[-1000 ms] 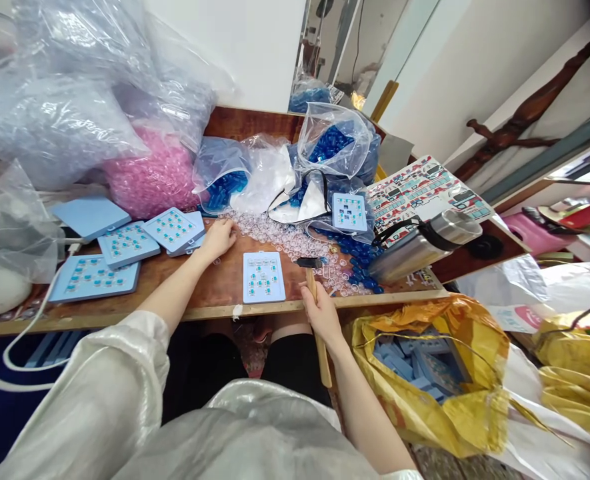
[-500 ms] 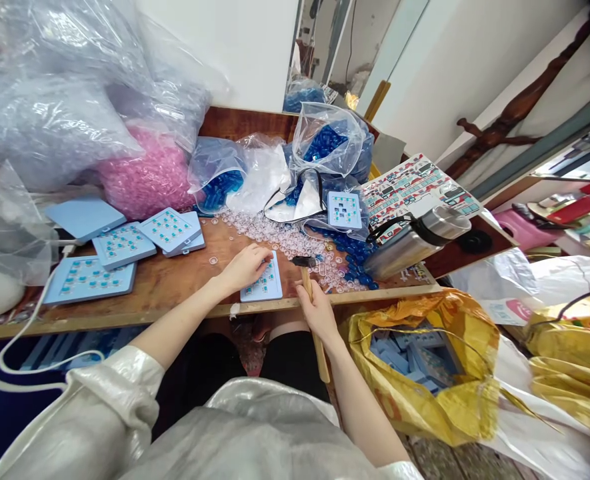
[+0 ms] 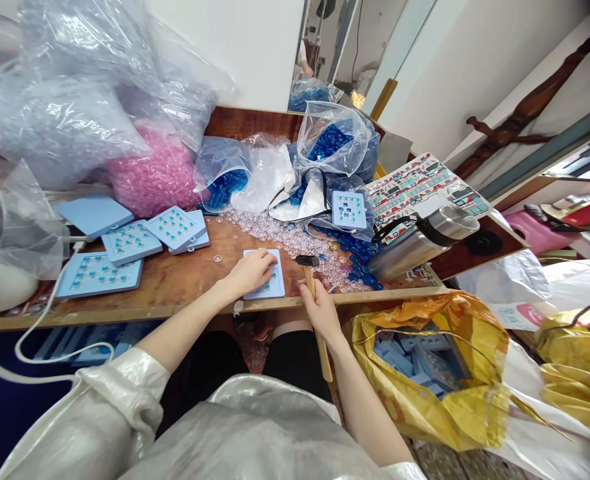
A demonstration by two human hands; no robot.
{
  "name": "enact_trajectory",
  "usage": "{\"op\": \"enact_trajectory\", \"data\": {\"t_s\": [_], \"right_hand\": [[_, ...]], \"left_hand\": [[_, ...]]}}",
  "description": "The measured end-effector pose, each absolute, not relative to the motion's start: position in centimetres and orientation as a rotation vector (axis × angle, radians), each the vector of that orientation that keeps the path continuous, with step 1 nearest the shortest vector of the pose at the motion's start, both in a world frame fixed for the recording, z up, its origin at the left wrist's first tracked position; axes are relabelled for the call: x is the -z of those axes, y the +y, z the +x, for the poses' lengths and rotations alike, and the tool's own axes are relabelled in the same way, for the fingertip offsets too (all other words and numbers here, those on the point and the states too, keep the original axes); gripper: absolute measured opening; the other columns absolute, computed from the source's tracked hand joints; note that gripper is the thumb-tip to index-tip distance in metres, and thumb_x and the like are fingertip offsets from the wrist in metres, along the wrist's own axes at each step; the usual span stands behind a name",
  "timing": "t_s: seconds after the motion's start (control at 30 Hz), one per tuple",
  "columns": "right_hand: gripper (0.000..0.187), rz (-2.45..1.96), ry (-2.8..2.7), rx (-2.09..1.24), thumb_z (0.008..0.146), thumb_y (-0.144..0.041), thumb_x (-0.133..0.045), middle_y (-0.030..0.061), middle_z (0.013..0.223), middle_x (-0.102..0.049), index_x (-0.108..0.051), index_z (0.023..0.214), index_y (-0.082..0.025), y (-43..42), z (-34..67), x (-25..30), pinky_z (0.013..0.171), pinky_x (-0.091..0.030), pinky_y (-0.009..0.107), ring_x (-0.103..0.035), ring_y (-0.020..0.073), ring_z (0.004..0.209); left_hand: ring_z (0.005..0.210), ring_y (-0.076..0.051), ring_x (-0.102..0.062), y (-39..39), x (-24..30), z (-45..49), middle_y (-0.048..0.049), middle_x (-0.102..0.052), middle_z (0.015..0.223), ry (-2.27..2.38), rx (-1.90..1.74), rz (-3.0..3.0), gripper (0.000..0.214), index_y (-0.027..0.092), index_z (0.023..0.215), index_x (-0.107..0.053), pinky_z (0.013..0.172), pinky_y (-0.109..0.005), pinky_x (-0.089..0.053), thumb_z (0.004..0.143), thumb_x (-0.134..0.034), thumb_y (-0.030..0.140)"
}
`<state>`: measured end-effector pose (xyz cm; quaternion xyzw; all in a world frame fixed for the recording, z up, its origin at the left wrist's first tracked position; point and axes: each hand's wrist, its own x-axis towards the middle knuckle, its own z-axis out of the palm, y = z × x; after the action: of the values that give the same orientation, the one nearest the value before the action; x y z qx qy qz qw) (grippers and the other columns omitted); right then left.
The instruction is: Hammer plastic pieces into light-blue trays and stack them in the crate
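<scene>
My right hand point(image 3: 321, 308) is wrapped round the wooden handle of a hammer point(image 3: 311, 283), its dark head pointing away from me just above the table edge. Over a light-blue square panel point(image 3: 277, 285) at the table's front lies my left hand point(image 3: 253, 272). Its fingers are bent and pressed together near small teal parts on the panel, and whatever they pinch is too small to make out. Part of the panel is hidden under that hand. Right behind the hammer head are scattered clear plastic pieces point(image 3: 295, 237).
Similar blue panels point(image 3: 99, 273) are stacked at left. Bags of pink pieces point(image 3: 155, 173) and blue pieces point(image 3: 227, 187) stand behind. Dark-blue pieces point(image 3: 359, 257) lie beside a leaning steel flask point(image 3: 419, 243). A yellow sack point(image 3: 479, 400) with blue panels stands at right.
The whole view has shifted slightly. My left hand stays on the panel with its fingers a little more curled. The hammer stays in my right hand, nearly still.
</scene>
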<state>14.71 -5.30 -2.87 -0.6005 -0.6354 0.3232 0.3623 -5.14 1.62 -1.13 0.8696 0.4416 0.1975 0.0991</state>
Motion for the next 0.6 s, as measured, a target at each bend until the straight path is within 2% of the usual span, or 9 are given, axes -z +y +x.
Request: {"op": "enact_trajectory", "data": {"t_s": [0.17, 0.4, 0.6], "right_hand": [[0.03, -1.536, -1.637, -0.833, 0.085, -0.042, -0.039, 0.0017, 0.077, -0.06, -0.055, 0.096, -0.019, -5.2, 14.9, 3.1, 0.068, -0.041, 0.027, -0.054, 0.0172, 0.071], [0.033, -1.551, -1.627, -0.843, 0.085, -0.044, -0.039, 0.0027, 0.08, -0.06, -0.055, 0.098, -0.019, -5.2, 14.9, 3.2, 0.067, -0.041, 0.028, -0.054, 0.0182, 0.073], [0.033, -1.553, -1.641, -0.837, 0.085, -0.044, -0.039, 0.0024, 0.079, -0.059, -0.055, 0.098, -0.018, -5.2, 14.8, 3.2, 0.067, -0.041, 0.028, -0.053, 0.0178, 0.073]], "left_hand": [[0.081, -0.016, -0.054, 2.5, 1.8, -8.9, -0.0048, -0.055, 0.089, 1.514, -0.87, 2.418, 0.015, 0.017, 0.093, -0.056, 0.075, -0.029, -0.045, 0.083, -0.045, 0.018], [0.092, -0.022, -0.051, 2.1, 4.3, -14.4, -0.0078, -0.053, 0.093, 1.672, -0.797, 2.474, 0.018, 0.016, 0.097, -0.056, 0.084, -0.037, -0.043, 0.082, -0.049, 0.023], [0.09, -0.019, -0.054, 0.4, 4.8, -15.3, -0.0079, -0.055, 0.098, 1.67, -0.838, 2.38, 0.022, 0.016, 0.102, -0.054, 0.083, -0.033, -0.046, 0.085, -0.042, 0.02]]}}
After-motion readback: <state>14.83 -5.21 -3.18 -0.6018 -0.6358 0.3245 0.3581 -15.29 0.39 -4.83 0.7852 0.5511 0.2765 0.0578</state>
